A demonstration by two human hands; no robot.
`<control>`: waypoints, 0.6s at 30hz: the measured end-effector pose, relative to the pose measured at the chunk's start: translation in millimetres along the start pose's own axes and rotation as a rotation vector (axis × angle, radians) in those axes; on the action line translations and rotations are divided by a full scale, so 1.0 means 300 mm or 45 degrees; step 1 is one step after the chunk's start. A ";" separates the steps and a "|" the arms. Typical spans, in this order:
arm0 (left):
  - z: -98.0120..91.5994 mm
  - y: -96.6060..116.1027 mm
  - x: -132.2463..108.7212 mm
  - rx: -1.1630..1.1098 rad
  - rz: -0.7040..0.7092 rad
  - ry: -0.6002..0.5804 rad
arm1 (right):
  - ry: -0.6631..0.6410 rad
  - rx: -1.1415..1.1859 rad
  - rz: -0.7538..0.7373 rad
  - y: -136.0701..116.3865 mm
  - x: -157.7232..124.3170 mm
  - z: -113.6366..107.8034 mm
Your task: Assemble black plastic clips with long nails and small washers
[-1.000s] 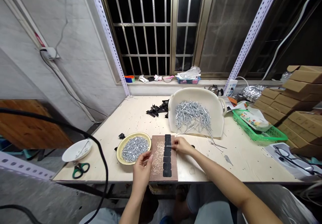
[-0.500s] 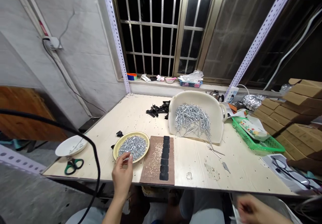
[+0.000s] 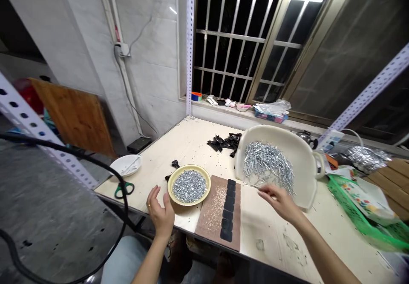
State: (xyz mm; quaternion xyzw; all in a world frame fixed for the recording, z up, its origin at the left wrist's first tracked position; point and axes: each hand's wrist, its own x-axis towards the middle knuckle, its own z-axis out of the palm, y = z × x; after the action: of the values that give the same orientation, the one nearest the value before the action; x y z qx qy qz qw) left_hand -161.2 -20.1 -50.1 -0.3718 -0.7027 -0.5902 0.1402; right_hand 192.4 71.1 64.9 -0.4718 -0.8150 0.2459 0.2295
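My left hand (image 3: 161, 213) is open, fingers apart, just left of a yellow bowl (image 3: 171, 196) full of small shiny metal pieces (image 3: 189, 186). Between the thumb and fingers of my right hand (image 3: 277, 201) is a thin metal pin (image 3: 251, 185), its free end pointing left towards a brown board (image 3: 211, 228). A column of black rectangular pieces (image 3: 228, 205) runs along the board's right side, and pale crumbs are scattered over its middle. Just behind my right hand, a cream scoop-shaped basin (image 3: 295, 147) holds a heap of long metal pins (image 3: 268, 164).
Black parts (image 3: 223, 142) are piled beside the basin. At the left edge are a white dish (image 3: 128, 164) and green-handled scissors (image 3: 124, 189). A black cable (image 3: 124, 209) hangs across the left foreground. A green basket (image 3: 364, 209) stands at the right.
My right hand has come up from below the table's front edge to the basin and now pinches a pin. My left hand has drawn off the bowl and opened. The view has turned left.
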 end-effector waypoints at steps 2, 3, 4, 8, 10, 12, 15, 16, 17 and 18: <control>0.000 -0.040 0.053 0.074 0.003 -0.097 | -0.105 0.038 -0.200 -0.111 0.231 0.098; 0.001 -0.066 0.095 0.122 0.016 -0.215 | -0.143 0.036 -0.270 -0.156 0.336 0.155; 0.005 -0.095 0.144 0.167 0.042 -0.377 | -0.186 0.000 -0.300 -0.196 0.434 0.214; 0.040 -0.190 0.351 0.203 0.166 -1.162 | -0.394 -0.251 -0.248 -0.308 0.737 0.453; 0.071 -0.208 0.419 0.166 0.177 -1.322 | -0.515 -0.292 -0.242 -0.354 0.835 0.563; 0.106 -0.210 0.457 0.109 0.042 -1.275 | -0.671 -0.349 -0.216 -0.400 0.902 0.662; 0.154 -0.210 0.478 0.054 -0.243 -1.055 | -0.860 -0.466 -0.151 -0.461 0.959 0.781; 0.166 -0.213 0.480 0.052 -0.312 -0.985 | -0.882 -0.508 -0.140 -0.477 0.968 0.810; 0.174 -0.217 0.480 0.053 -0.376 -0.925 | -0.871 -0.552 -0.133 -0.488 0.974 0.833; 0.181 -0.221 0.478 0.044 -0.453 -0.869 | -0.838 -0.587 -0.134 -0.497 0.975 0.851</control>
State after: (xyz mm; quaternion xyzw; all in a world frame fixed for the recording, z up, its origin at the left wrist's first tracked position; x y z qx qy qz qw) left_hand -291.8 79.9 -21.5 -0.4167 -0.7723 -0.4358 -0.2001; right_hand -191.6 217.3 1.1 -0.3646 -0.9018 0.1825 -0.1433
